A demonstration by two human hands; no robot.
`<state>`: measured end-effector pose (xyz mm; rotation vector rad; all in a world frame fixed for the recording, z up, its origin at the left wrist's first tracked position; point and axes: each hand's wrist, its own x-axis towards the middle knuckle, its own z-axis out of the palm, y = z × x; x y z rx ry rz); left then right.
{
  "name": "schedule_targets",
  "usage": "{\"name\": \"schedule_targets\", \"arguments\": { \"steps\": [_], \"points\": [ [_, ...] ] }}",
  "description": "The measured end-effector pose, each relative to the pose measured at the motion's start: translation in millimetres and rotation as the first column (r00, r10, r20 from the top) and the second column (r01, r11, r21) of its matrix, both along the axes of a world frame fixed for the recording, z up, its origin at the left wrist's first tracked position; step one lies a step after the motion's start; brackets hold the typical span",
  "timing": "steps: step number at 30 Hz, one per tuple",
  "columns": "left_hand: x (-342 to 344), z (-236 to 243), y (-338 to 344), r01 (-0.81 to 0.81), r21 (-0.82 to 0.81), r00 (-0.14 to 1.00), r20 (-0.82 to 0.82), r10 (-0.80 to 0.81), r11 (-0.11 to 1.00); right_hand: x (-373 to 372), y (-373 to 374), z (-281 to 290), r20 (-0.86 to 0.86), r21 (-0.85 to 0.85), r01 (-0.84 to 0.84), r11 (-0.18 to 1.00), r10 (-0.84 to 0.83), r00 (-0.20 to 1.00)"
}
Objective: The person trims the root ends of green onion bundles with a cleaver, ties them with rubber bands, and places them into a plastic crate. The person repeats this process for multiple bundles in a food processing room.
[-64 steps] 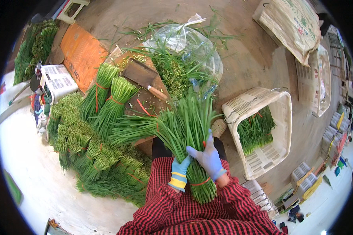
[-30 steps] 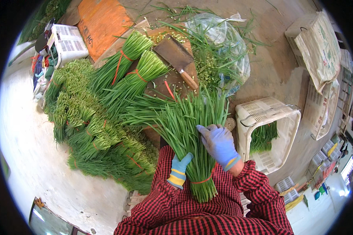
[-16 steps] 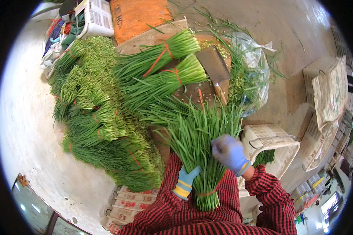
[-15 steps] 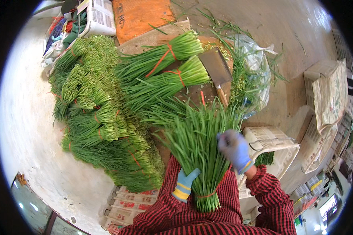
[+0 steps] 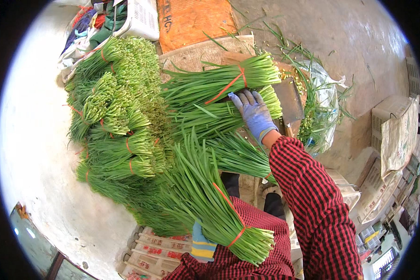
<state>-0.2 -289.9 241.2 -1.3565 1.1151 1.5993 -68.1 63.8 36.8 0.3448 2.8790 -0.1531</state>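
My left hand (image 5: 202,242), in a blue and yellow glove, is under a long green leafy bundle (image 5: 231,224) with red ties across my lap, its fingers mostly hidden as it holds it. My right hand (image 5: 251,112), gloved in blue, lies with fingers spread on a tied bundle (image 5: 205,113) on the wooden board. Another bundle (image 5: 261,70) lies just above it, and more leaves (image 5: 233,154) below. A cleaver (image 5: 288,100) rests right of these. A large pile of green bundles (image 5: 116,107) fills the left side.
An orange sheet (image 5: 196,23) and white crate (image 5: 140,21) are at the top. A plastic bag (image 5: 329,126) with loose leaves lies right of the board. Crates (image 5: 340,186) and a sack (image 5: 394,140) stand at the right, stacked crates (image 5: 154,252) at lower left.
My right hand has left the held bundle and moved up onto a bundle on the board. The held bundle has tilted leftward at its leafy end. The view has shifted.
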Motion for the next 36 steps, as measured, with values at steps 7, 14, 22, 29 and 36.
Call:
{"name": "schedule_targets", "arguments": {
  "steps": [7, 14, 22, 29, 36],
  "points": [
    [-28.6, -15.3, 52.3, 0.119, 0.179, 0.993, -0.011, -0.119, 0.977, 78.3, 26.6, 70.0, 0.243, -0.089, 0.269, 0.959, -0.241, 0.94],
    [-26.7, -124.4, 123.0, 0.264, 0.134, 0.941, -0.252, -0.225, 0.955, 275.7, 52.3, 185.0, 0.31, -0.443, 0.795, 0.414, -0.761, 0.569],
    [49.8, -139.9, 144.2, 0.77, 0.157, 0.637, -0.138, -0.758, 0.618, 386.9, -38.1, 236.2, 0.675, -0.607, 0.611, -0.508, -0.735, 0.061],
    [196.6, -69.9, 182.7, 0.872, 0.11, 0.488, -0.266, -0.831, 0.477, 401.6, -134.5, 248.1, 0.5, -0.626, 0.733, -0.268, -0.858, 0.113],
    [236.7, -37.7, 152.6, 0.937, -0.081, 0.312, -0.241, -0.919, 0.339, 427.7, -108.5, 182.9, 0.416, -0.665, 0.635, -0.394, -0.901, -0.124]
  ]
}}
